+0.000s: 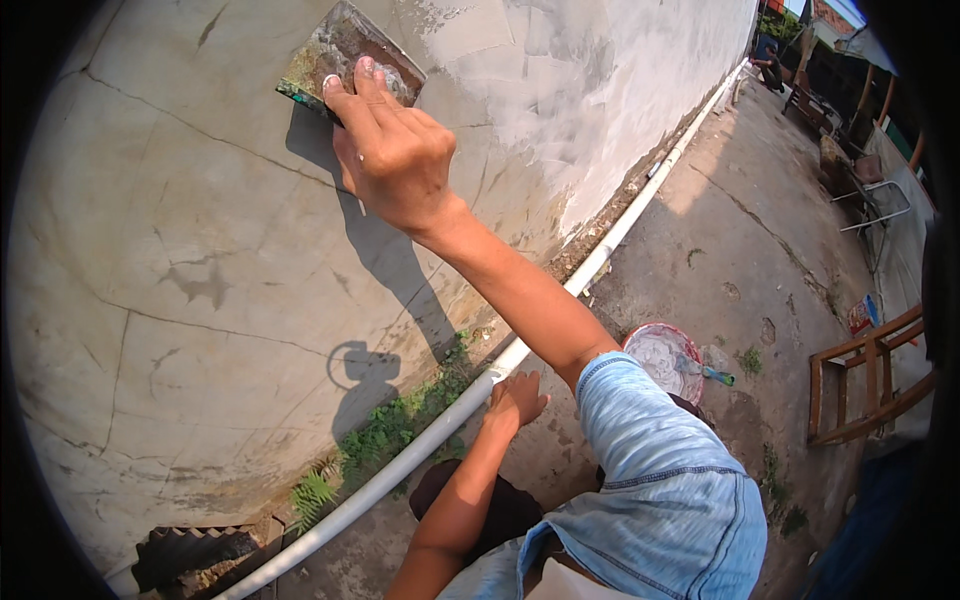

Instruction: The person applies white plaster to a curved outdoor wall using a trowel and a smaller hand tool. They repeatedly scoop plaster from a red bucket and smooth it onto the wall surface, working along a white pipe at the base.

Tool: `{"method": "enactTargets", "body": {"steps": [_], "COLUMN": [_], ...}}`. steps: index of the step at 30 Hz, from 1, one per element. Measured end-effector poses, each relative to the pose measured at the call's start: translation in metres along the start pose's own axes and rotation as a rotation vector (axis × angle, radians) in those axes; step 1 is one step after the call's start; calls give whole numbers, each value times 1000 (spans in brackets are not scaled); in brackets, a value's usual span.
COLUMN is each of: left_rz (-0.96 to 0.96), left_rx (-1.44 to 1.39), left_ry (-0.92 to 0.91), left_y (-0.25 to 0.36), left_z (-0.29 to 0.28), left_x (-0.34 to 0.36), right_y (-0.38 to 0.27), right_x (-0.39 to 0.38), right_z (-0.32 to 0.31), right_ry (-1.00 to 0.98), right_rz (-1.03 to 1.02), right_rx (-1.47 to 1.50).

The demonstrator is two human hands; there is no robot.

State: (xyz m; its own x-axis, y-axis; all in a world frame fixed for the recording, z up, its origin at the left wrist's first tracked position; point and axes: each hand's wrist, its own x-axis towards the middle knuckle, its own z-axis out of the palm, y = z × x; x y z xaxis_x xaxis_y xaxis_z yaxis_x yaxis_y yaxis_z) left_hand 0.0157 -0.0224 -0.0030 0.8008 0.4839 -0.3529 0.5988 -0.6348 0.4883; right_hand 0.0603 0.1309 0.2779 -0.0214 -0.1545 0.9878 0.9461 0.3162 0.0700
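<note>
My right hand (398, 150) is raised to the wall, its fingers wrapped around a wide, flat putty scraper (345, 45) smeared with grey-white paste. The tool's plate is at the wall (220, 240), which is beige and cracked here. Farther along, the wall carries a pale grey-white coat (600, 90). Low down beside the white pipe (440, 430), my left hand (518, 399) is closed with its fingers curled, and nothing shows in it. Right of my right elbow stands a pink-rimmed tub (697, 395) of white paste (657, 352), with a blue-green-handled putty knife (708, 372) across its rim.
The pipe runs along the wall's foot, with green weeds (385, 435) beside it. On the right lie a wooden frame (870, 385) and a metal-legged chair (875, 200). Corrugated sheeting (190, 555) is at lower left. A person (770, 70) crouches far off by the wall.
</note>
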Motion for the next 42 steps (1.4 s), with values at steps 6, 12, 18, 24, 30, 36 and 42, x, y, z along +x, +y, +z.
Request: {"method": "enactTargets", "body": {"steps": [6, 12, 18, 24, 30, 36, 42], "left_rz": [-18, -44, -18, -11, -49, -3, -28], "left_rx": [19, 47, -9, -29, 11, 11, 73], "left_ry": [37, -14, 16, 14, -15, 8, 11], "left_y": [-4, -1, -3, -8, -4, -5, -4], "left_z": [-5, -3, -1, 5, -6, 1, 1], "left_x": [-9, -1, -1, 1, -5, -1, -3], "right_y": [47, 144, 101, -15, 81, 78, -6], "right_x": [17, 13, 24, 2, 50, 49, 26], "right_z": [-63, -58, -30, -12, -49, -19, -29], "right_ry": [147, 190, 76, -37, 151, 105, -4], "right_rz": [242, 501, 442, 14, 282, 277, -25], "right_rx": [134, -202, -128, 24, -14, -99, 84]}}
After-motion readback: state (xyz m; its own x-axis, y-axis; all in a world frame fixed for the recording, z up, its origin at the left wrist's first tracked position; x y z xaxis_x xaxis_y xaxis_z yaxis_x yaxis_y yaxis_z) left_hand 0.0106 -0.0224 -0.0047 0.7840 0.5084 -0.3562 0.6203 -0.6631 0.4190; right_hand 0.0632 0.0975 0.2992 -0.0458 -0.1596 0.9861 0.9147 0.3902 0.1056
